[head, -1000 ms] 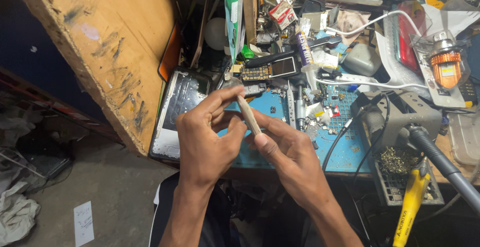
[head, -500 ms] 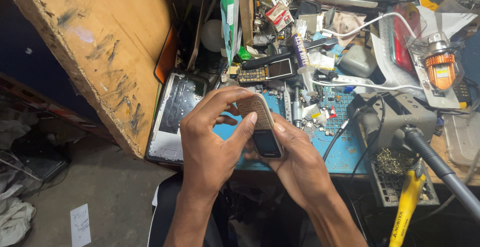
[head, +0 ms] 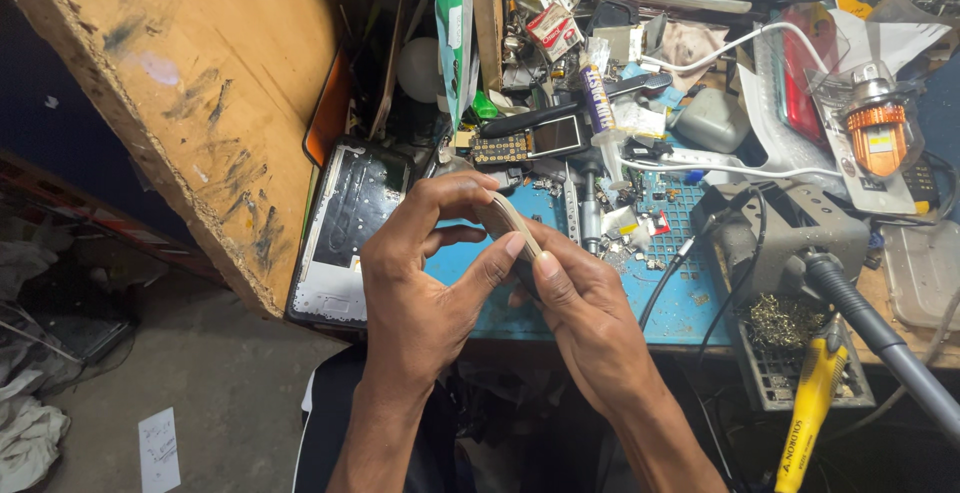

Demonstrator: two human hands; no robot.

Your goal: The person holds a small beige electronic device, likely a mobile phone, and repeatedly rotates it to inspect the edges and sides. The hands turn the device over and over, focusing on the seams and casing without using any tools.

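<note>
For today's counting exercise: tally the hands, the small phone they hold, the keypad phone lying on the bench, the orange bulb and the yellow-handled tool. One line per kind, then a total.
Hands: 2, left hand and right hand
Small phone held edge-up in both hands: 1
Keypad phone on the bench: 1
Orange bulb in clear packaging: 1
Yellow-handled tool: 1
Total: 6

My two hands are bare, with no gloves, rings or watch. My left hand [head: 415, 283] and right hand [head: 585, 318] have short, plain nails. Both forearms are uncovered to the bottom edge of the view, no sleeves showing. Dark clothing with a pale edge sits below them.
</note>
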